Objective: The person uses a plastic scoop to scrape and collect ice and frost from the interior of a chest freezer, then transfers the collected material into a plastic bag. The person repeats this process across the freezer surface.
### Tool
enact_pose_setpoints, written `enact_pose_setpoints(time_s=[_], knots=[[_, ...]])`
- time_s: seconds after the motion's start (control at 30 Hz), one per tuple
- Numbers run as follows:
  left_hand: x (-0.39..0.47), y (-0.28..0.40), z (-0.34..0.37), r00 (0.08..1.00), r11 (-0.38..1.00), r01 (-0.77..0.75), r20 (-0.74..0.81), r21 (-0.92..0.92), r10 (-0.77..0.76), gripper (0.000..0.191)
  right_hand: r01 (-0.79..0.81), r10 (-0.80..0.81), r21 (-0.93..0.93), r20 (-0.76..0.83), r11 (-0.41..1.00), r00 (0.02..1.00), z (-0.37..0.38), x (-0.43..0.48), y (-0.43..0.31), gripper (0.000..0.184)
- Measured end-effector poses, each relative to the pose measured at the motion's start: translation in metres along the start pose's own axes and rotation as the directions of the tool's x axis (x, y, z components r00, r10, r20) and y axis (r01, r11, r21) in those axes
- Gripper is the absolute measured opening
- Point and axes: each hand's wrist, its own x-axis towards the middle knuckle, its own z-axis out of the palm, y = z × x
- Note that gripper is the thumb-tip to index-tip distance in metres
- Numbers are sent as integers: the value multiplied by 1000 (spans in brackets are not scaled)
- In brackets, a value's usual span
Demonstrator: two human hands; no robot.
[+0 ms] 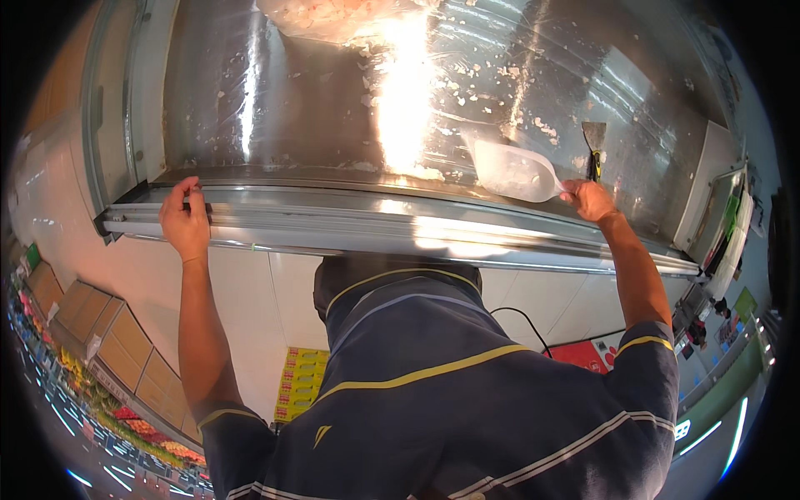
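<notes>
My right hand (589,199) grips the handle of a translucent white plastic scoop (515,172). The scoop lies low over the metal floor of the case, close to its front edge, with its mouth facing left. Just beyond that hand, a scraper (594,147) with a flat metal blade and a black and yellow handle rests on the metal. My left hand (185,219) is at the left end of the case's front rail (312,219). Its fingers are loosely bent and apart, with no object seen in them. Whether it presses on the rail is unclear.
Whitish flakes and bits (462,94) are scattered over the metal case floor (325,106). A clear plastic bag with pale orange contents (337,19) lies at the far side. Cardboard boxes (125,350) stand lower left. Yellow packaging (303,381) and a black cable (525,319) are below the rail.
</notes>
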Motion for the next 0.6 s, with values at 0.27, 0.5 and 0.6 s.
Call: enact_pose_setpoints(time_s=[0.27, 0.5, 0.6], knots=[[2, 15, 0, 976, 971, 220, 23, -93, -219, 18, 203, -202, -29, 34, 979, 979, 0, 48, -108, 40], [-1, 18, -1, 994, 998, 65, -83, -15, -66, 16, 228, -242, 114, 121, 967, 963, -14, 94, -173, 38], [-2, 24, -1, 993, 998, 62, -102, 24, -60, 14, 330, -341, 253, -2, 909, 940, -5, 116, -216, 33]])
